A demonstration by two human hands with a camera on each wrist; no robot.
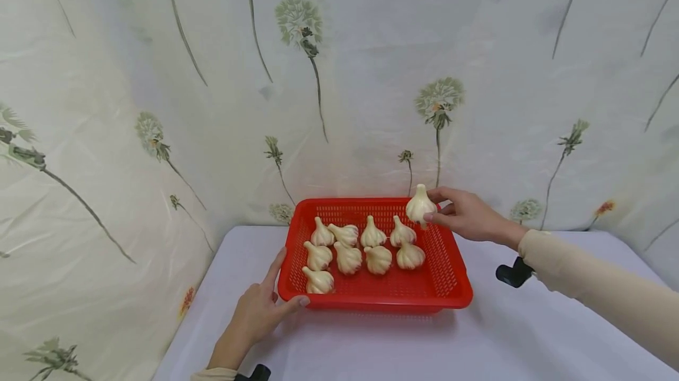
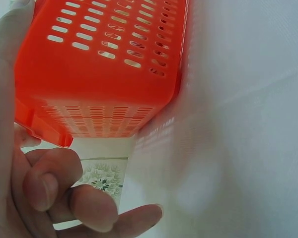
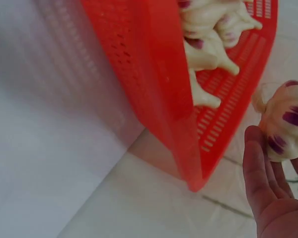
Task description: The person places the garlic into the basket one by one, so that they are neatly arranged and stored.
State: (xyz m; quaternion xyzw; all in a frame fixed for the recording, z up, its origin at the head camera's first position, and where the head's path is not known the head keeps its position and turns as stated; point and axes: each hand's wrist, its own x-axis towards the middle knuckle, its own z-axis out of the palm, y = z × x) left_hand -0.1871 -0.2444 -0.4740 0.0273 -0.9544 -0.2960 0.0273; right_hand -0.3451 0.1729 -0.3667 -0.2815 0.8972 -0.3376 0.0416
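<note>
A red plastic basket (image 1: 371,301) with slotted walls holds several cream garlic bulbs, among them one garlic bulb (image 1: 319,280) at the front left corner. Above the basket's back right corner, my right hand (image 1: 467,214) pinches another garlic bulb (image 1: 421,206) between thumb and fingers, its stem pointing up. Purple patches show on this bulb's underside in the right wrist view. My left hand (image 1: 260,310) rests at the basket's front left corner, thumb on the front rim and index finger along the left side. The left wrist view shows its other fingers loosely bent beside the basket wall.
The basket stands on a table with a white cloth (image 1: 382,348). Behind and to the left hangs a pale curtain (image 1: 361,98) printed with dandelions. Dark wrist camera mounts (image 1: 514,273) sit below the sleeves. Inside the basket, the bulbs lie mostly toward the left and middle.
</note>
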